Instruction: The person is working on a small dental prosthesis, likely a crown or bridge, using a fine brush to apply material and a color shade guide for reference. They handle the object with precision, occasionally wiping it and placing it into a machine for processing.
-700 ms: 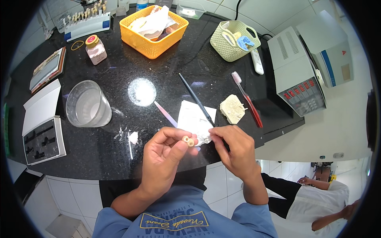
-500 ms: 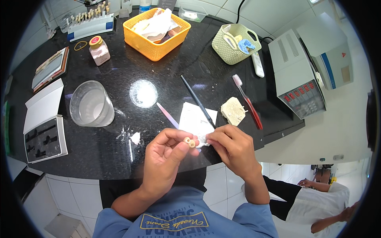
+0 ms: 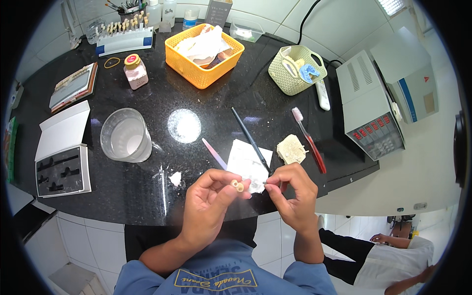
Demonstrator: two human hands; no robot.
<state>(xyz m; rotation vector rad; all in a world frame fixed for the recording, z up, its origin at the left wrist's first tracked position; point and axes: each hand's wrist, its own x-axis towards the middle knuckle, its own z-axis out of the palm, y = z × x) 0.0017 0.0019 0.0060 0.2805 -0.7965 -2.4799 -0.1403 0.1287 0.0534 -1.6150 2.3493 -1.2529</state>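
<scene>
Blk table (image 3: 196,160); L hand (image 3: 211,204) & R hand (image 3: 296,196) over near edge. Wht paper (image 3: 239,155) beyond, blk rod (image 3: 247,132) across it. L fingers pinch cream rings (image 3: 237,186); R fingers, narrow, hold dk tip (image 3: 266,183) nearby.

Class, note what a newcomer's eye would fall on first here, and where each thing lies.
Probably the orange basket, on the dark counter's far side, heaped with white crumpled material. Next, the pale green basket to its right, holding a blue piece. Nearer the person, the left grip holds a small cream piece with two round openings, while the right grip pinches a thin dark tip beside it.
</scene>
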